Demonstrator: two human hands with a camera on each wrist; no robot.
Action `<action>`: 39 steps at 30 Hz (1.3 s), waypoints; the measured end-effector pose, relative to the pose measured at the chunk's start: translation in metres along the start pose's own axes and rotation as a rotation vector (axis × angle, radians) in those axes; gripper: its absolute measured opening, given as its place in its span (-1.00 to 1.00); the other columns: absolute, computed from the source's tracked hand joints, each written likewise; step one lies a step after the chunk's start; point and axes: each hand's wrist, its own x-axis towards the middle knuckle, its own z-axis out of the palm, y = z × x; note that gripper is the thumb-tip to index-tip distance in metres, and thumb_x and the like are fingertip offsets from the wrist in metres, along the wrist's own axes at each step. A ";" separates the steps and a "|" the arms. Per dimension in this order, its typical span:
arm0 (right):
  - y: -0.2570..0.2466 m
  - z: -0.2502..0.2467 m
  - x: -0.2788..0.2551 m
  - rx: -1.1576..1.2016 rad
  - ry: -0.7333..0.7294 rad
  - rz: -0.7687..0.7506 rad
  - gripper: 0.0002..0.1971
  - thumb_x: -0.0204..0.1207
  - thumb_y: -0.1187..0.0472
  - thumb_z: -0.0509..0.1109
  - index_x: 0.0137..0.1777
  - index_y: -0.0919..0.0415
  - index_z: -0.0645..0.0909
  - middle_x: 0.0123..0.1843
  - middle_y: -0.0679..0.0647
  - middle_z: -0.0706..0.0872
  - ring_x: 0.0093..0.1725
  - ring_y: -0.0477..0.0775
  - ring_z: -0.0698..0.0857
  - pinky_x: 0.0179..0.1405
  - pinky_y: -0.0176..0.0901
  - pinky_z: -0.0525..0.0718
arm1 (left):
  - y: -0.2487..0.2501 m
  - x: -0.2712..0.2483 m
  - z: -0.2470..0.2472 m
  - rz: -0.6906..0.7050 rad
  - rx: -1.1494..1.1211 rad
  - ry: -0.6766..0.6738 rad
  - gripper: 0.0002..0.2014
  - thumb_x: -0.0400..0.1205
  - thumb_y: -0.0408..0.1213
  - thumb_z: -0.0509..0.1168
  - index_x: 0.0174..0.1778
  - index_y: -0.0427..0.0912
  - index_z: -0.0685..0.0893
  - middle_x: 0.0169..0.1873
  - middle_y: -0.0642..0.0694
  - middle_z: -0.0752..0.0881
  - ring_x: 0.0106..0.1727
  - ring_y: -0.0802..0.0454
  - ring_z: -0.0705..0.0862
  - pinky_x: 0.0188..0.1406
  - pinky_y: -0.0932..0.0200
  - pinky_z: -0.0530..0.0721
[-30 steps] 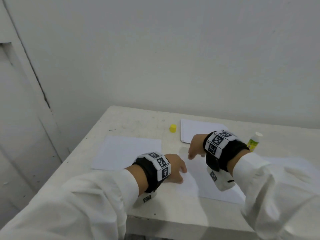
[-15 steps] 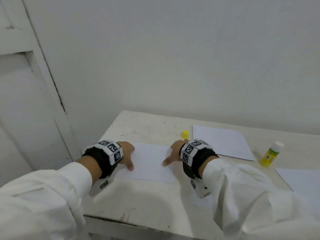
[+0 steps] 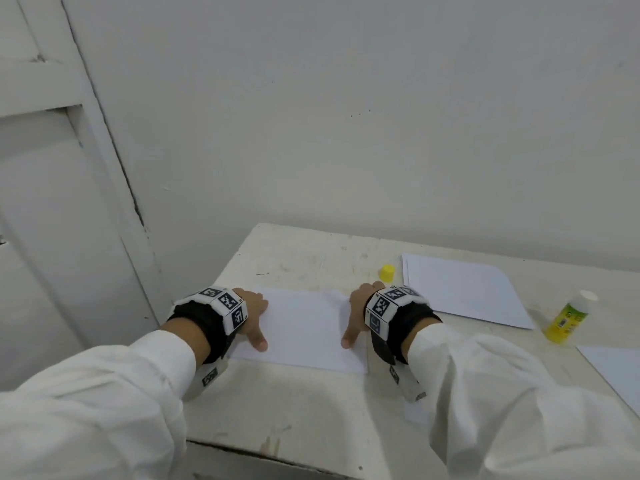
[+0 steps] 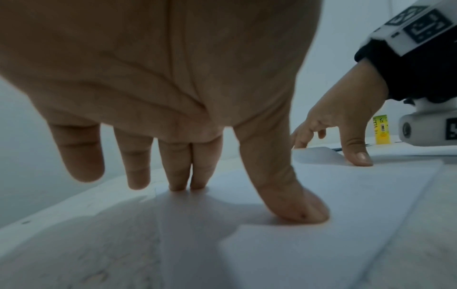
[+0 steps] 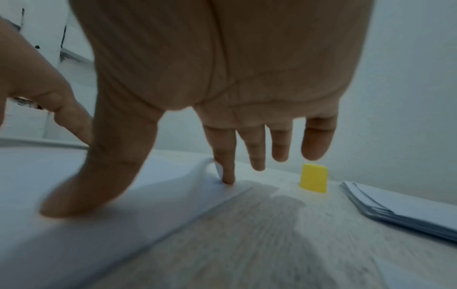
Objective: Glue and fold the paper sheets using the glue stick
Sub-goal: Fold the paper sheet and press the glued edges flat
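Paper sheet (image 3: 304, 327): white, plain, rectangular; laid flat at lower centre of the head view, on the white table (image 3: 304, 403). Far right corner is seen lifted in the right wrist view (image 5: 207, 166).
Left hand (image 3: 251, 315): fingers straight and spread; thumb and two fingertips pressed on the sheet's left edge. Nothing is gripped.
Right hand (image 3: 356, 311): fingers extended; thumb pressed on the sheet's right side, index tip (image 5: 227, 176) set at the raised corner. Nothing is gripped.
Glue stick (image 3: 569, 318): yellow body, white top, upright at right of the head view, uncapped, well apart from both hands.
Cap (image 3: 387, 273): yellow, upright, just beyond the right hand.
Count: one glue stick, one cap, two hands; one sheet under the hands, one stack of paper (image 3: 464, 292) at upper right, one further sheet (image 3: 616, 368) cut off by the right border.
Right wrist view only: the stack is shown as several layered sheets (image 5: 395, 205); the number cannot be told.
Left wrist view only: the left little finger and the one next to it are seen raised off the table; the glue stick's label (image 4: 382, 129) shows behind the right hand.
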 end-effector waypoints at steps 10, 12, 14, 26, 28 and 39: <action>-0.001 0.002 -0.004 0.572 -0.009 0.108 -0.39 0.34 -0.01 0.59 0.30 0.32 0.55 0.19 0.16 0.71 0.20 0.20 0.69 0.27 0.05 0.62 | -0.004 0.000 0.003 -0.018 -0.035 0.011 0.02 0.48 0.23 0.39 0.70 -0.12 -0.01 0.69 -0.07 0.02 0.66 -0.11 0.16 0.62 0.00 0.15; -0.004 0.004 -0.004 0.490 0.008 0.083 -0.55 0.41 -0.03 0.51 0.18 0.26 0.65 0.09 0.12 0.71 0.15 0.18 0.69 0.18 -0.04 0.65 | -0.004 0.001 0.004 -0.017 -0.050 0.009 0.02 0.48 0.23 0.39 0.70 -0.12 -0.02 0.69 -0.07 0.01 0.66 -0.11 0.14 0.63 0.00 0.13; -0.007 0.002 -0.011 0.488 0.044 0.052 -0.77 0.49 0.06 0.41 -0.09 0.25 0.64 -0.03 0.11 0.68 0.00 0.14 0.68 -0.04 -0.17 0.64 | -0.005 0.002 0.004 -0.019 -0.066 0.008 0.02 0.49 0.22 0.40 0.70 -0.12 -0.03 0.69 -0.06 0.00 0.67 -0.10 0.12 0.63 0.01 0.11; -0.014 0.004 -0.068 0.823 -0.086 -0.258 -0.90 0.43 0.21 0.33 -0.11 0.13 0.46 -0.23 0.07 0.49 -0.24 0.10 0.43 -0.29 -0.17 0.39 | -0.014 0.000 0.015 -0.226 -0.331 0.204 0.41 0.12 0.25 0.63 0.67 -0.23 -0.12 0.62 -0.15 0.20 0.60 -0.16 0.27 0.53 -0.10 0.34; -0.012 0.005 -0.070 0.876 -0.112 -0.234 -0.88 0.25 0.19 0.33 -0.22 0.12 0.50 -0.26 0.07 0.48 -0.25 0.11 0.43 -0.34 -0.21 0.35 | -0.016 -0.001 0.017 -0.266 -0.397 0.168 0.53 0.11 0.23 0.64 0.63 -0.23 -0.40 0.67 -0.17 0.06 0.64 -0.17 0.18 0.55 -0.12 0.29; 0.005 0.014 -0.064 0.833 -0.037 -0.144 -0.88 0.48 0.33 0.42 -0.07 0.21 0.53 -0.08 0.16 0.66 -0.14 0.13 0.70 -0.14 -0.11 0.75 | -0.033 0.000 0.003 -0.069 -0.816 0.393 -0.79 0.58 -0.23 0.42 -0.32 -0.03 0.54 -0.23 0.02 0.63 -0.09 0.04 0.55 -0.34 0.39 0.40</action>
